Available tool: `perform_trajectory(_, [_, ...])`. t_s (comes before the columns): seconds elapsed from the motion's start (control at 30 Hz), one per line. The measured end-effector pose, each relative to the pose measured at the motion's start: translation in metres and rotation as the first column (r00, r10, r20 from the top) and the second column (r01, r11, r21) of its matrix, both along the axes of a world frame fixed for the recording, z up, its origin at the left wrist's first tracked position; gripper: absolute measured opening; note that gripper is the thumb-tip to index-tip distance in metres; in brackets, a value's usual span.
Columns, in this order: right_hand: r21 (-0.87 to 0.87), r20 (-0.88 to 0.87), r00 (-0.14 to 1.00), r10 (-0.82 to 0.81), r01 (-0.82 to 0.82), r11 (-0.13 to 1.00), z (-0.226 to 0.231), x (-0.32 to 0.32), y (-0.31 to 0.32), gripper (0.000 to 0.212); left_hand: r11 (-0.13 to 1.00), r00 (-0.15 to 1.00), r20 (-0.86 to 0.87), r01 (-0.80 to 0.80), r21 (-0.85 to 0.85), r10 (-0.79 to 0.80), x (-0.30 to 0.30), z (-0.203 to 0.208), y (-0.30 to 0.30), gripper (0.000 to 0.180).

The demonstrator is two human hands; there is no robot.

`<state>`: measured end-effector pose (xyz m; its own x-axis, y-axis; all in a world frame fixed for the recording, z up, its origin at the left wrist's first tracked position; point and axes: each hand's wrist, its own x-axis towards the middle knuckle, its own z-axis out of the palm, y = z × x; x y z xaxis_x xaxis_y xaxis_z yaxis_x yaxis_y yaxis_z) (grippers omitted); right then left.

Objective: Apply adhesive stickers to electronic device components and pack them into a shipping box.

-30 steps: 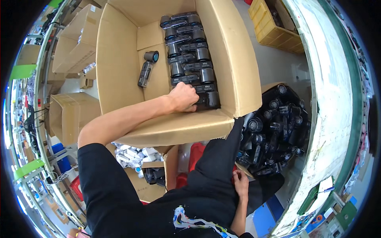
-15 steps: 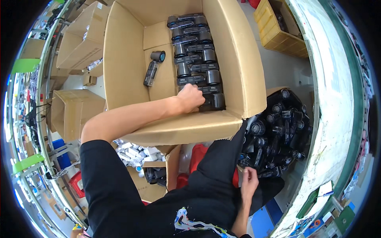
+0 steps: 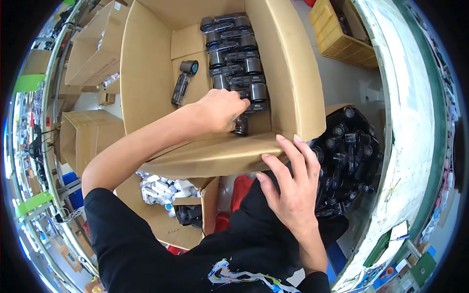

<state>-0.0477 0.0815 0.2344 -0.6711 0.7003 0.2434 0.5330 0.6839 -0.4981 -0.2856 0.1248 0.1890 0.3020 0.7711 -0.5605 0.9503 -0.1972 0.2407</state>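
Observation:
My left hand (image 3: 221,109) reaches into a large cardboard box (image 3: 298,93), its fingers closed on a black handheld fan (image 3: 240,127); the hand covers most of that fan. Packed beside it is a double row of similar black fans (image 3: 244,63), with heads and handles alternating. One separate fan (image 3: 182,84) lies at the left on the box's bottom. My right hand (image 3: 297,190) is open, fingers spread, at the front right edge of the box; whether the fingertips touch the cardboard I cannot tell.
Right of the box, a heap of black fans (image 3: 344,161) fills another container. Below it stands a carton of small white pieces (image 3: 163,189). A yellow crate (image 3: 337,41) is at the upper right, more cartons (image 3: 93,134) at the left. A worn white ledge (image 3: 413,146) runs along the right.
The fan at the row's front right end has shifted left, in my left hand. My right hand has risen from beside my leg to the box's front edge, its fingers spreading.

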Motion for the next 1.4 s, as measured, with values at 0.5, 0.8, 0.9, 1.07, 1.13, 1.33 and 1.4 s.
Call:
perform_trajectory(0.5, [-0.055,-0.047,0.999,-0.014,0.012,0.998,-0.009,-0.001,-0.003,0.037,0.948,0.935,-0.208,0.248,-0.199,-0.289,0.057,0.028,0.033,0.027])
perform_trajectory(0.8, [-0.057,-0.067,0.997,-0.023,0.020,0.998,-0.010,0.000,-0.001,0.037,0.978,0.981,-0.062,0.175,-0.112,-0.182,0.037,-0.053,0.020,0.032])
perform_trajectory(0.9, [-0.062,-0.072,0.997,-0.030,0.025,0.998,-0.011,0.000,-0.002,0.036,0.919,0.940,0.286,-0.064,-0.389,0.186,0.015,-0.045,0.032,0.040])
perform_trajectory(1.07, [-0.067,-0.090,0.995,-0.030,0.024,0.997,-0.012,-0.002,-0.002,0.037,0.999,1.000,0.004,0.023,0.037,-0.023,-0.006,-0.058,0.031,0.026])
perform_trajectory(1.13, [-0.067,-0.091,0.995,-0.032,0.026,0.997,-0.012,-0.001,-0.002,0.036,0.988,0.994,-0.024,0.112,0.104,-0.110,-0.002,-0.068,0.024,0.029])
perform_trajectory(1.33, [-0.066,-0.090,0.995,-0.029,0.023,0.998,-0.011,-0.003,-0.003,0.036,0.980,0.996,-0.042,0.089,0.178,-0.083,0.011,-0.088,0.018,0.035])
perform_trajectory(1.4, [-0.067,-0.102,0.994,-0.029,0.023,0.997,-0.011,-0.002,-0.003,0.037,0.982,0.998,-0.011,0.062,0.180,-0.061,0.004,-0.074,0.013,0.036])
